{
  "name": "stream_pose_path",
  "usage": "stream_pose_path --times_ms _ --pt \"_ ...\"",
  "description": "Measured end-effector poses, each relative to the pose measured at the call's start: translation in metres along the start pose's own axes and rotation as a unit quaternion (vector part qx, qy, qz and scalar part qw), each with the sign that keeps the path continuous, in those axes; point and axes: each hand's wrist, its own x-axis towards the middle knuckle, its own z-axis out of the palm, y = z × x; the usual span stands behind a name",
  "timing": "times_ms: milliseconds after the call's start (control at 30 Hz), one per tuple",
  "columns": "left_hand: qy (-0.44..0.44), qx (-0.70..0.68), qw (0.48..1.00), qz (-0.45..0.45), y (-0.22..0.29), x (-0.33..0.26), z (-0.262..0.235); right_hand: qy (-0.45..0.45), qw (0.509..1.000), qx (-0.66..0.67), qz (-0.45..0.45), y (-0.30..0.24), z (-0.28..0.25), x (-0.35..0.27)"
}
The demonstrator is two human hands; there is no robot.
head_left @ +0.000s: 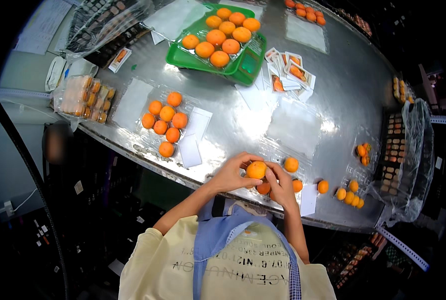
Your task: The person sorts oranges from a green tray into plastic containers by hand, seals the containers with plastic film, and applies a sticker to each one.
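Observation:
A mandarin orange [256, 170] is held at the table's near edge between my two hands. The fingers of my left hand [234, 174] curl round its left side. My right hand [281, 187] closes on it from the right, fingertips against the peel. Under and beside my hands an open clear plastic box [279, 152] holds several oranges, partly hidden by my right hand; one orange [291, 164] shows in it just beyond. A loose orange [323, 186] lies to the right, past a white card [309, 199].
A green scale [187, 58] bears a clear tray of oranges. Printed cards [295, 73] lie in a pile beside it. Another open box holds oranges [167, 114] at left. Filled packs [85, 100] stack at the left edge; a plastic-lined crate [396, 150] stands at right.

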Motion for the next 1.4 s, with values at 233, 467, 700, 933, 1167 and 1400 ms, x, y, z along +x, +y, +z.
stream_pose_path --times_ms 233,467,700,933,1167,1400 --pt "0.127 -0.072 0.983 0.111 0.03 0.044 -0.075 0.036 0.999 0.003 0.013 0.017 -0.01 0.009" --pt "0.326 0.179 0.92 0.121 0.124 0.126 -0.217 0.056 0.998 -0.024 0.034 0.021 -0.019 0.015" --pt "0.291 0.38 0.874 -0.077 0.139 0.194 -0.275 0.076 0.996 -0.038 0.033 0.027 -0.024 0.026" --pt "0.205 0.462 0.86 -0.069 0.121 0.22 -0.293 0.087 0.994 -0.013 0.067 0.039 -0.037 0.034" --pt "0.162 0.392 0.89 -0.168 0.132 0.226 -0.298 0.092 0.993 0.01 0.079 0.039 -0.044 0.04" --pt "0.201 0.337 0.905 -0.163 0.156 0.21 -0.291 0.093 0.993 -0.005 0.072 0.044 -0.045 0.042"
